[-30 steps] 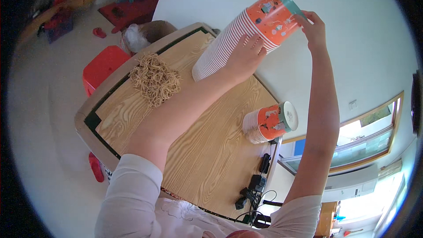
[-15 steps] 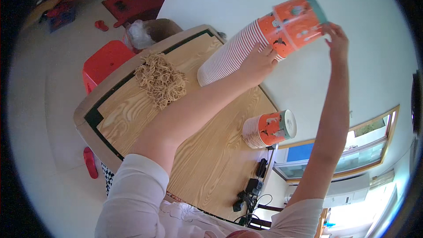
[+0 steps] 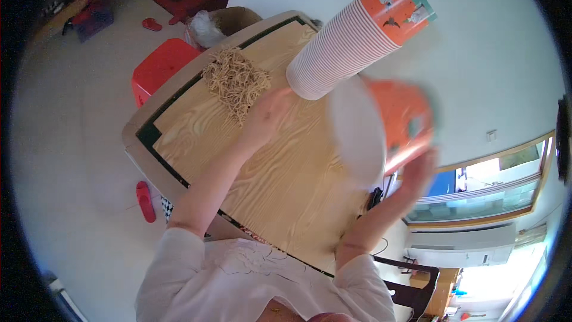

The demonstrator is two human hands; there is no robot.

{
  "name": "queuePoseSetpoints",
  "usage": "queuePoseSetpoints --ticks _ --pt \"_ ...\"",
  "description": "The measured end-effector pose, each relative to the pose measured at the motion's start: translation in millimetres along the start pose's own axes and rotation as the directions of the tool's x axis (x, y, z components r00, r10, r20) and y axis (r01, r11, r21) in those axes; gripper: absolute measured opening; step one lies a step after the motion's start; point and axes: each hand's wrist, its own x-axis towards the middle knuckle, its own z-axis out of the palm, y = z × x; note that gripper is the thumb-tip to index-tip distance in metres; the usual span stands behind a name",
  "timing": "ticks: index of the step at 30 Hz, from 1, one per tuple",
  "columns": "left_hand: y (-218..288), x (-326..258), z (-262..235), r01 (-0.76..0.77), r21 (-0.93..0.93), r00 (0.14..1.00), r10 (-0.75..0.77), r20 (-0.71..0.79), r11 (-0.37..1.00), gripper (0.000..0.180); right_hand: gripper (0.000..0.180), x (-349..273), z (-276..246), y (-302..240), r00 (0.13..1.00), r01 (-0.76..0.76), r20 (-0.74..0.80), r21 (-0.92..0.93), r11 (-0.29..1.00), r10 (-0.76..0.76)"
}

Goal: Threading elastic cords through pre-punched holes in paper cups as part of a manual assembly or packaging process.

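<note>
My right hand (image 3: 418,170) grips an orange and green printed paper bucket (image 3: 405,119), tilted so that its pale open mouth faces left; motion blurs both. My left hand (image 3: 271,112) hovers over the tabletop beside a tangled heap of tan cord pieces (image 3: 235,80). Its fingers are smeared by motion, so what they do is unclear. Behind, a tall stack of nested paper buckets (image 3: 351,45) rises from the table, white rims along its side and an orange printed bucket outermost at the top. The shorter bucket stack is hidden behind the held bucket.
The wood-patterned table (image 3: 280,197) has a dark border. A red stool (image 3: 161,68) stands at its left side, near a cardboard box (image 3: 238,19) with clear plastic (image 3: 207,28). A dark chair (image 3: 417,292) is at lower right. Red slippers (image 3: 145,201) lie on the floor.
My right hand has lifted a bucket off the tall stack's top and brought it down and nearer. My left hand has left the stack and moved left toward the cord heap.
</note>
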Motion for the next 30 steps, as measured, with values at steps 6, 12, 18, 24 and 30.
queuePoseSetpoints --ticks 6,12,18,24,30 --pt "11.6 -133.7 -34.7 0.254 -0.184 0.948 -0.208 0.24 0.95 0.048 0.036 -161.4 90.8 60.9 0.619 -0.764 0.394 0.504 0.404 0.68" --pt "26.4 -164.2 -15.4 0.328 -0.162 0.945 -0.326 0.035 0.931 0.044 0.028 -220.7 101.3 141.4 0.55 -0.783 0.169 0.445 0.434 0.818" --pt "53.3 -135.3 -7.8 0.615 -0.061 0.788 -0.615 0.02 0.786 0.044 0.028 -219.1 92.7 157.0 0.694 -0.683 0.112 0.416 0.601 0.711" --pt "-8.4 -126.6 -35.5 0.423 0.393 0.895 -0.444 -0.041 0.816 0.034 0.031 -222.0 106.6 146.9 0.746 -0.506 -0.074 0.583 0.636 0.661" --pt "-37.8 -93.5 -69.6 0.098 0.84 0.995 -0.067 -0.073 0.534 0.018 0.033 -220.2 110.5 142.7 0.738 -0.486 -0.059 0.645 0.59 0.672"
